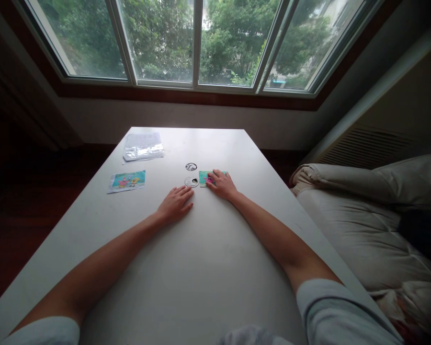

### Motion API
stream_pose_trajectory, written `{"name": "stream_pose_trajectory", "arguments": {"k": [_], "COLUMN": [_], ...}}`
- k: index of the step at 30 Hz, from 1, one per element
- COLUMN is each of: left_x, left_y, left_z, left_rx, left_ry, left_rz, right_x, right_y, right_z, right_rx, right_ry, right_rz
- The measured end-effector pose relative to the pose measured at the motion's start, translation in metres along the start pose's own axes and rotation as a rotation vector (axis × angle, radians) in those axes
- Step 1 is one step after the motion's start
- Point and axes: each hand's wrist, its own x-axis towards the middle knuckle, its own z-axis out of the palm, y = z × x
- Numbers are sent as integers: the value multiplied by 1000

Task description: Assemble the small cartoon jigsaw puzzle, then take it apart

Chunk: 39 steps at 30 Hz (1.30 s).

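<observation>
My left hand (pixel 175 203) lies flat and open on the white table (pixel 208 268), fingers stretched toward a small round clear dish (pixel 191 181). My right hand (pixel 221 184) rests palm down on a small teal picture card (pixel 203 178), fingers spread over it. A second round dish (pixel 191 166) sits just beyond the first one.
A larger teal cartoon picture (pixel 127 181) lies at the left of the table. Behind it is a clear plastic bag with papers (pixel 143 146). A cushioned sofa (pixel 373 225) stands close along the table's right edge. Windows (pixel 197 43) fill the far wall.
</observation>
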Motion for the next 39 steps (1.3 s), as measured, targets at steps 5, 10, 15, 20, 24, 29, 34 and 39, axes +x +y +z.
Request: {"name": "stream_pose_trajectory", "arguments": {"k": [5,10,15,20,24,29,34,39], "left_x": [0,0,-3,-8,-11,-11,-11,-10], "left_y": [3,6,-2,-13,-16,-17,-15,-14], "left_z": [-2,-4,-6,-9,-12,-13,-15,-17], "left_rx": [5,33,42,44,58,81,82,75], "left_ry": [18,64,24,-92,-147,-170,-187,-211], "left_rz": [9,0,13,62,64,43,48,50], "right_x": [-4,-24,-63,-82,-83,-84,-84,-87], "right_y": [-5,-29,-58,-67,-67,-67,-62,-58], "right_z": [-3,-6,-14,-24,-25,-21,-19,-21], "right_rx": [15,26,66,99,79,40,39,45], "right_ry": [71,107,40,-52,-74,-100,-186,-220], "right_rz": [-22,-122,-256,-348,-346,-317,-344,-349]}}
